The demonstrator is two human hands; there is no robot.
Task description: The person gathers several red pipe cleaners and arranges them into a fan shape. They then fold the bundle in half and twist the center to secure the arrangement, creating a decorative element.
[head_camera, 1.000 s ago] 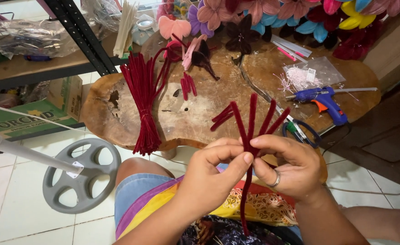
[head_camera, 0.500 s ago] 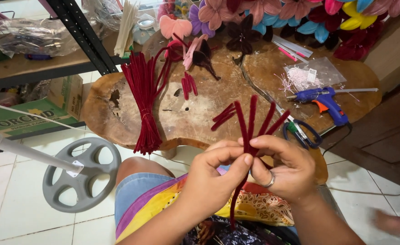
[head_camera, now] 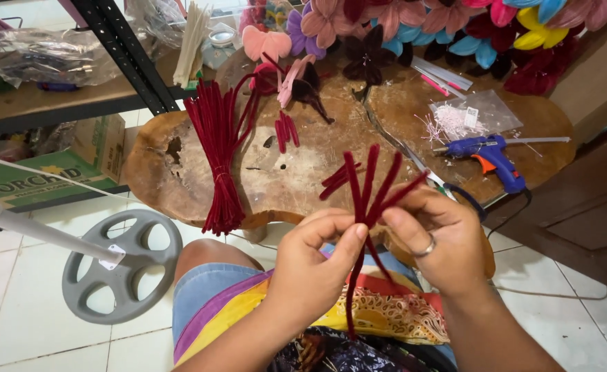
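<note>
Item: cluster of dark red pipe cleaners [head_camera: 369,196], held upright above the lap; both hands pinch it at one shared grip about midway along, the upper ends fanning out above the grip and one long stem hanging straight down below it. Left hand [head_camera: 314,265]: closed, thumb and forefinger pressed on the stems from the near side. Right hand [head_camera: 441,241]: closed likewise on the same stems from the opposite side, ring on one finger (the two hands' fingertips nearly touch at the grip). Below the grip: patterned cloth [head_camera: 379,313] in yellow, red and purple, spread over the lap and a denim-clad knee. Beyond the grip: round wooden desk [head_camera: 283,179], its surface worn pale in the middle. Beyond and to the left of the grip, on the desk: tied bundle of dark red pipe cleaners [head_camera: 217,148], long, its lower end hanging past the desk edge; a few short red pieces [head_camera: 284,131] lie apart from it. Beyond and to the right of the grip: blue glue gun [head_camera: 493,155] with orange trigger, lying on its side; just behind it a clear plastic bag [head_camera: 465,117] with pale threads. Far edge of the desk: row of fabric flowers [head_camera: 386,27] in pink, purple, blue, yellow and deep red. Well to the left of the grip, on the tiled floor: grey fan base [head_camera: 121,265] with white pole; behind it a black metal shelf [head_camera: 121,48] carrying bagged goods.
</note>
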